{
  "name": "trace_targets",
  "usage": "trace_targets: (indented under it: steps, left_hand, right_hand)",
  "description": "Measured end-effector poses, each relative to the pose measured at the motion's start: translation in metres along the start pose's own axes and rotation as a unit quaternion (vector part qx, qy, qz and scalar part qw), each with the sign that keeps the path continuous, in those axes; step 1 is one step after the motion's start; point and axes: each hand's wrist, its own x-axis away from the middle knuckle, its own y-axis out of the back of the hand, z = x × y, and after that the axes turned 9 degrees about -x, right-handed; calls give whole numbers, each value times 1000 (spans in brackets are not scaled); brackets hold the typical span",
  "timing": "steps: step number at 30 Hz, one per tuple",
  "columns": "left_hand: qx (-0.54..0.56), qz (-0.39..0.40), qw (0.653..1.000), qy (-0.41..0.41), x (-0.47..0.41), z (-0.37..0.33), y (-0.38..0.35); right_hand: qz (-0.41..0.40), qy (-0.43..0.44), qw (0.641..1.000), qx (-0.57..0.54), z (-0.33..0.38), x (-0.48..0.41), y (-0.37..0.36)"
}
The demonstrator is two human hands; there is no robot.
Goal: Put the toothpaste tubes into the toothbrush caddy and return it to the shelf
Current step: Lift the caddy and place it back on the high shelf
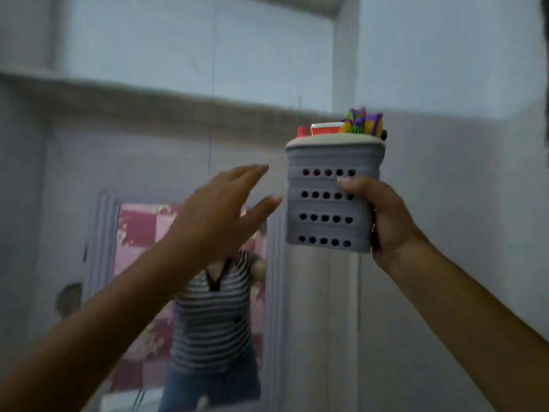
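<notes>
Right hand [389, 221] grasps the grey toothbrush caddy [329, 200] by its right side, thumb across the perforated front, caddy held upright in the air just below the ledge-like shelf [148, 99]. Left hand [219, 209] is released, fingers spread, near the caddy's left side but apart from it, holding nothing. One caddy, four rows of five holes on the front face. Toothpaste tubes [326, 128] poke out of the top: red ends on the left, a yellow-purple-green cluster [364, 123] on the right, too blurred for a sure count, looks like two or more. Caddy looks like rigid light plastic, ribbed sides give fair grip, top-heavy with contents so best kept upright, held mid-body or supported from the left side too. Mirror [190, 292] below shows a person in a striped top
</notes>
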Motion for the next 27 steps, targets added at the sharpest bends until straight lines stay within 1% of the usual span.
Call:
trace_targets:
  steps: [1, 2, 3, 6, 8, 9, 11, 17, 21, 27]
  left_hand:
    - [-105, -60, 992, -27, -22, 3, 9]
    - [-162, -96, 981, -51, -42, 5, 16]
    - [-193, -103, 974, -60, -63, 9, 22]
    - [-279, -57, 958, -45, -116, 26, 22]
    - [-337, -23, 940, -36, -138, 37, 17]
    - [-350, -5, 936, -33, -145, 42, 15]
    - [-352, 19, 935, -30, -151, 52, 9]
    - [-294, 26, 955, -30, -153, 58, 7]
    - [-277, 49, 959, -37, -158, 64, 9]
    - [-262, 55, 963, -39, -159, 66, 8]
  right_hand:
    - [-10, 12, 1000, 5, 22, -24, -3]
    - [-25, 23, 999, 7, 43, -47, -8]
    - [-47, 30, 998, 4, 63, -68, -14]
    - [-150, 64, 987, 1, 107, -123, -36]
    - [-217, 92, 971, 37, 122, -151, -53]
    - [-245, 101, 962, 70, 126, -161, -62]
    - [-289, 114, 941, 136, 125, -181, -74]
    - [-377, 102, 886, 251, 81, -224, -92]
    - [-365, 125, 877, 286, 58, -243, -89]
    - [-348, 188, 847, 354, 42, -253, -82]
